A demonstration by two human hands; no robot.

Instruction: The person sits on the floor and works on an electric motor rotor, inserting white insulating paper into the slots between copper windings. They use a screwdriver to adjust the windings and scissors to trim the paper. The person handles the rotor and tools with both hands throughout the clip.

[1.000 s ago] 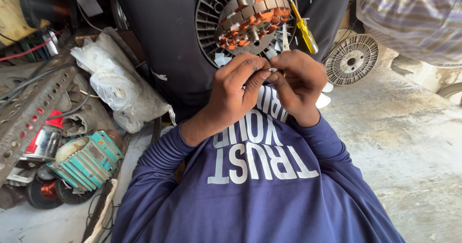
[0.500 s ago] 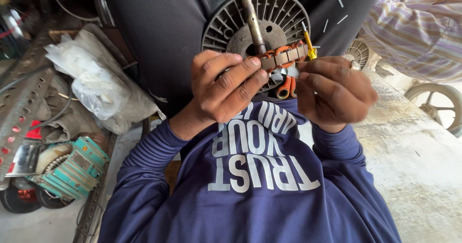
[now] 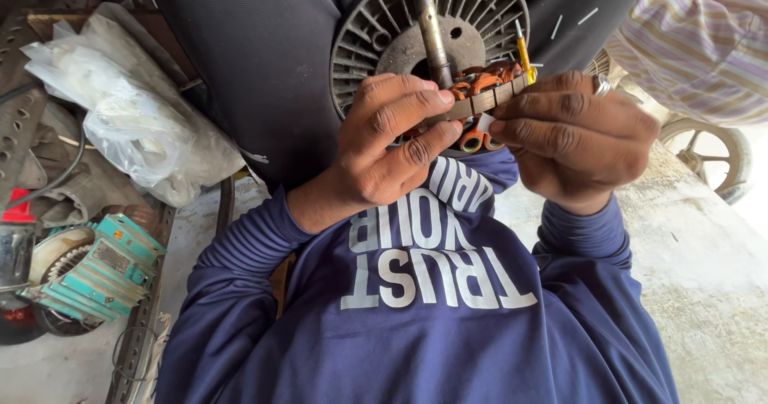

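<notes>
Change: against the frame half a second before, the hands sat closer together on the wound piece, the fingertips almost meeting across its edge, and the finned housing behind filled more of the upper view.
Sweatshirt: nearest the camera, the person's dark blue sweatshirt [image 3: 416, 316] with white lettering covered the lower middle of the view.
Left hand: the left hand [image 3: 392, 144] was closed around the near left side of the stator [image 3: 480, 104], thumb and forefingers pinching its rim.
Right hand: the right hand [image 3: 576, 136], a ring on one finger, gripped the stator's right side, fingertips pressed to the rim; a yellow-handled tool [image 3: 524, 52] stood up just beside its knuckles, though how it was held could not be told.
Stator: it was held edge-on between both hands, in front of the chest; it showed a grey laminated band with copper-orange coils bulging above and below.
Housing: just behind the hands stood a round grey finned motor housing [image 3: 376, 28] with a steel shaft [image 3: 428, 24] rising from its centre.
Left side: a crumpled clear plastic bag [image 3: 120, 108] and a teal metal part [image 3: 104, 272] lay on the cluttered bench.
Far right: a striped sleeve [image 3: 704, 44] of another person showed.
</notes>
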